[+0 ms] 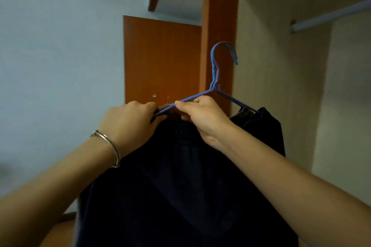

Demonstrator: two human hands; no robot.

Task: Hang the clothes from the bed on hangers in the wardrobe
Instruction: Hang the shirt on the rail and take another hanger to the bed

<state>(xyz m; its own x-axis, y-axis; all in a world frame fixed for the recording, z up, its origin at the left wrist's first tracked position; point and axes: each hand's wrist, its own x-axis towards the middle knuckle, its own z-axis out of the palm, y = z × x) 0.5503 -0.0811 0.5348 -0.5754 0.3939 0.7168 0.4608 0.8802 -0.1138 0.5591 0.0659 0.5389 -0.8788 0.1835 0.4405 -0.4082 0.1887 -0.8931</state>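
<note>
– What's off to the left?
– A pale blue wall [60, 46], plain.
– And lower down?
– 1 strip of brown wooden floor [58, 232] in the corner. Nearer the middle, 1 thin silver bangle [109, 142].

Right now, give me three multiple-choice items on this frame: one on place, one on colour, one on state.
1. Where is the wardrobe rail from the hook of the hanger? A) up and to the right B) below C) to the left
2. Hanger colour? A) white B) blue C) red
3. Hanger state? A) hooked on the rail B) lying on the floor C) held in both hands, unhooked

Key: 1 A, the rail crosses the upper right corner, above the hook. 2 B, its wire is blue. 3 C, the left hand and right hand grip one arm of it, the dark garment hangs from it, and the hook is in free air.
</note>
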